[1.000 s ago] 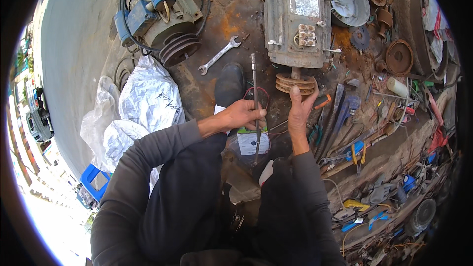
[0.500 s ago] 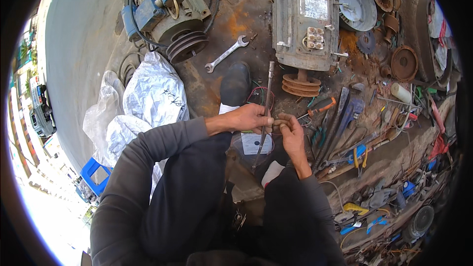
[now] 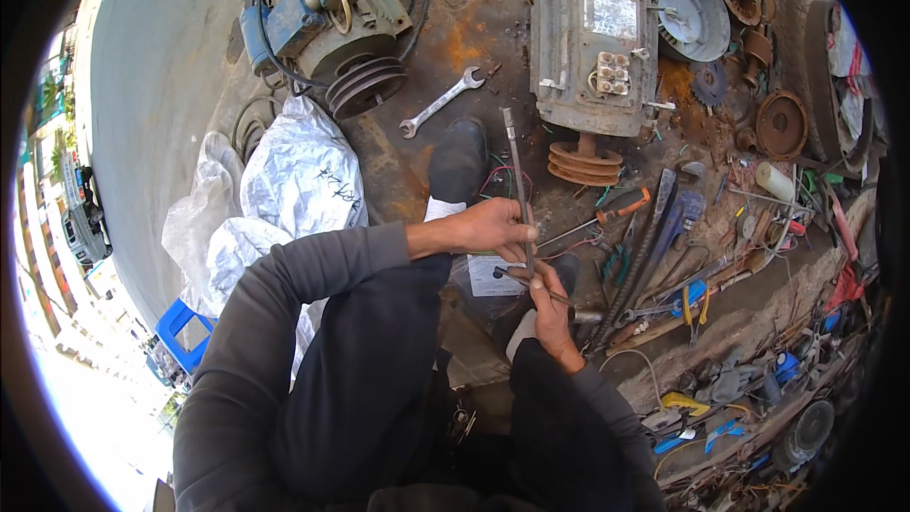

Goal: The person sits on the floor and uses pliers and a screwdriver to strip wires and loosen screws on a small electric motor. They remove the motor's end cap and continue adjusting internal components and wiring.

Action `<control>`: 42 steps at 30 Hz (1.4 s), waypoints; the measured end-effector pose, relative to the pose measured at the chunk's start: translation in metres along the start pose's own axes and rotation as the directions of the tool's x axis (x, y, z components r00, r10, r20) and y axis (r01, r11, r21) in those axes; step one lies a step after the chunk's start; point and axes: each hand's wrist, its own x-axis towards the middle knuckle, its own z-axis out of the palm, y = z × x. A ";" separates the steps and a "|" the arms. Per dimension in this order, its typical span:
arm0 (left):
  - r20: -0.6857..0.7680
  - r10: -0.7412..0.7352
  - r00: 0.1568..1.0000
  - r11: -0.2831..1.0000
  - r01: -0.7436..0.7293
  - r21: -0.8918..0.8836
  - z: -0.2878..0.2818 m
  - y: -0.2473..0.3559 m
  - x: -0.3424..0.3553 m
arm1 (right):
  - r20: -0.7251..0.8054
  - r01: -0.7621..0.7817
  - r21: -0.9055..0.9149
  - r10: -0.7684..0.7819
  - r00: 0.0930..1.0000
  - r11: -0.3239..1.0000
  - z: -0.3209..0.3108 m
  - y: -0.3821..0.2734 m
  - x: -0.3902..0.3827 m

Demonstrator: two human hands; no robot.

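My left hand point(image 3: 493, 228) is closed round a long metal rod point(image 3: 517, 156), which slants up to a socket-like tip near the dark shoe. Close below it, my right hand point(image 3: 552, 308) grips a short dark bar point(image 3: 515, 274) that crosses the lower end of the rod. My fingers cover the place where the two meet, so I cannot tell how they are joined. Under my hands lies a white printed sheet point(image 3: 493, 280). Just to the right, an orange-handled screwdriver point(image 3: 621, 204) rests on the ground.
A grey motor point(image 3: 592, 57) with a rusty pulley stands ahead; a blue-capped motor point(image 3: 355, 38) sits further left. An open-end wrench point(image 3: 442, 102) lies between them. White sacks point(image 3: 303, 171) are at my left. Pliers point(image 3: 701, 303) and several hand tools crowd the right.
The rod has swung from leaning right at its top to leaning left. My right hand has come down and toward me, and the dark bar now shows in it.
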 end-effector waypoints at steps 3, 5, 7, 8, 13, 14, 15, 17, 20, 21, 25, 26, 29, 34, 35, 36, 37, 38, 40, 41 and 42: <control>0.022 -0.011 1.000 0.997 0.009 0.078 0.006 -0.004 0.009 | 0.025 -0.238 0.394 0.249 0.968 0.888 -0.003 0.019 0.000; 0.023 -0.011 1.000 0.992 0.008 0.128 0.008 -0.006 0.014 | 0.083 -0.277 0.477 0.272 0.959 0.834 -0.003 0.029 0.000; 0.006 -0.005 1.000 0.984 0.004 0.179 0.008 -0.005 0.015 | 0.175 -0.357 0.575 0.316 0.932 0.736 -0.004 0.032 0.001; 0.000 -0.002 1.000 0.983 0.002 0.184 0.008 -0.005 0.015 | 0.174 -0.361 0.582 0.322 0.931 0.729 -0.004 0.033 0.001; -0.031 -0.015 0.999 0.984 0.021 0.179 0.007 0.000 0.012 | 0.180 -0.371 0.590 0.330 0.927 0.718 -0.002 0.030 0.005; -0.031 -0.011 0.999 0.980 0.017 0.196 0.008 0.001 0.012 | 0.182 -0.368 0.594 0.327 0.927 0.715 -0.002 0.031 0.005; -0.032 -0.007 0.999 0.977 0.013 0.213 0.008 0.001 0.012 | 0.184 -0.366 0.599 0.323 0.928 0.712 -0.001 0.030 0.005; -0.033 0.002 0.999 0.974 0.005 0.225 0.008 0.002 0.013 | 0.186 -0.366 0.605 0.321 0.928 0.707 -0.001 0.029 0.006; -0.037 0.010 0.999 0.978 -0.002 0.211 0.008 0.000 0.014 | 0.197 -0.377 0.611 0.327 0.924 0.696 -0.002 0.027 0.007; -0.040 0.011 0.999 0.977 -0.002 0.211 0.008 0.003 0.013 | 0.207 -0.381 0.615 0.325 0.923 0.691 -0.003 0.027 0.008; -0.058 0.007 0.998 0.961 0.009 0.277 0.009 0.009 0.011 | 0.260 -0.405 0.636 0.311 0.914 0.657 -0.005 0.026 0.010; -0.058 0.007 0.998 0.963 0.009 0.268 0.009 0.009 0.010 | 0.278 -0.415 0.638 0.309 0.909 0.648 -0.006 0.027 0.011; -0.057 0.010 0.998 0.970 0.004 0.242 0.010 0.009 0.009 | 0.315 -0.436 0.647 0.302 0.900 0.625 -0.008 0.032 0.013; -0.063 0.014 0.998 0.970 0.002 0.243 0.009 0.007 0.008 | 0.326 -0.441 0.670 0.298 0.897 0.597 -0.006 0.032 0.015; -0.063 0.016 0.998 0.970 0.000 0.242 0.009 0.007 0.008 | 0.329 -0.441 0.672 0.294 0.897 0.595 -0.006 0.033 0.015; -0.062 0.018 0.998 0.970 -0.003 0.241 0.010 0.007 0.008 | 0.332 -0.440 0.673 0.289 0.898 0.594 -0.007 0.033 0.015; -0.061 0.020 0.998 0.971 -0.005 0.241 0.010 0.007 0.008 | 0.336 -0.440 0.675 0.284 0.898 0.593 -0.008 0.033 0.015; -0.059 0.023 0.998 0.971 -0.008 0.237 0.010 0.008 0.008 | 0.337 -0.440 0.674 0.283 0.898 0.593 -0.009 0.034 0.015; -0.055 0.028 0.998 0.973 -0.015 0.230 0.011 0.010 0.007 | 0.340 -0.441 0.673 0.282 0.897 0.593 -0.009 0.033 0.014; -0.060 0.026 0.998 0.972 -0.012 0.233 0.011 0.010 0.006 | 0.353 -0.467 0.679 0.306 0.884 0.567 -0.010 0.033 0.014; -0.063 0.025 0.998 0.971 -0.009 0.238 0.012 0.012 0.004 | 0.365 -0.491 0.684 0.329 0.871 0.539 -0.011 0.033 0.015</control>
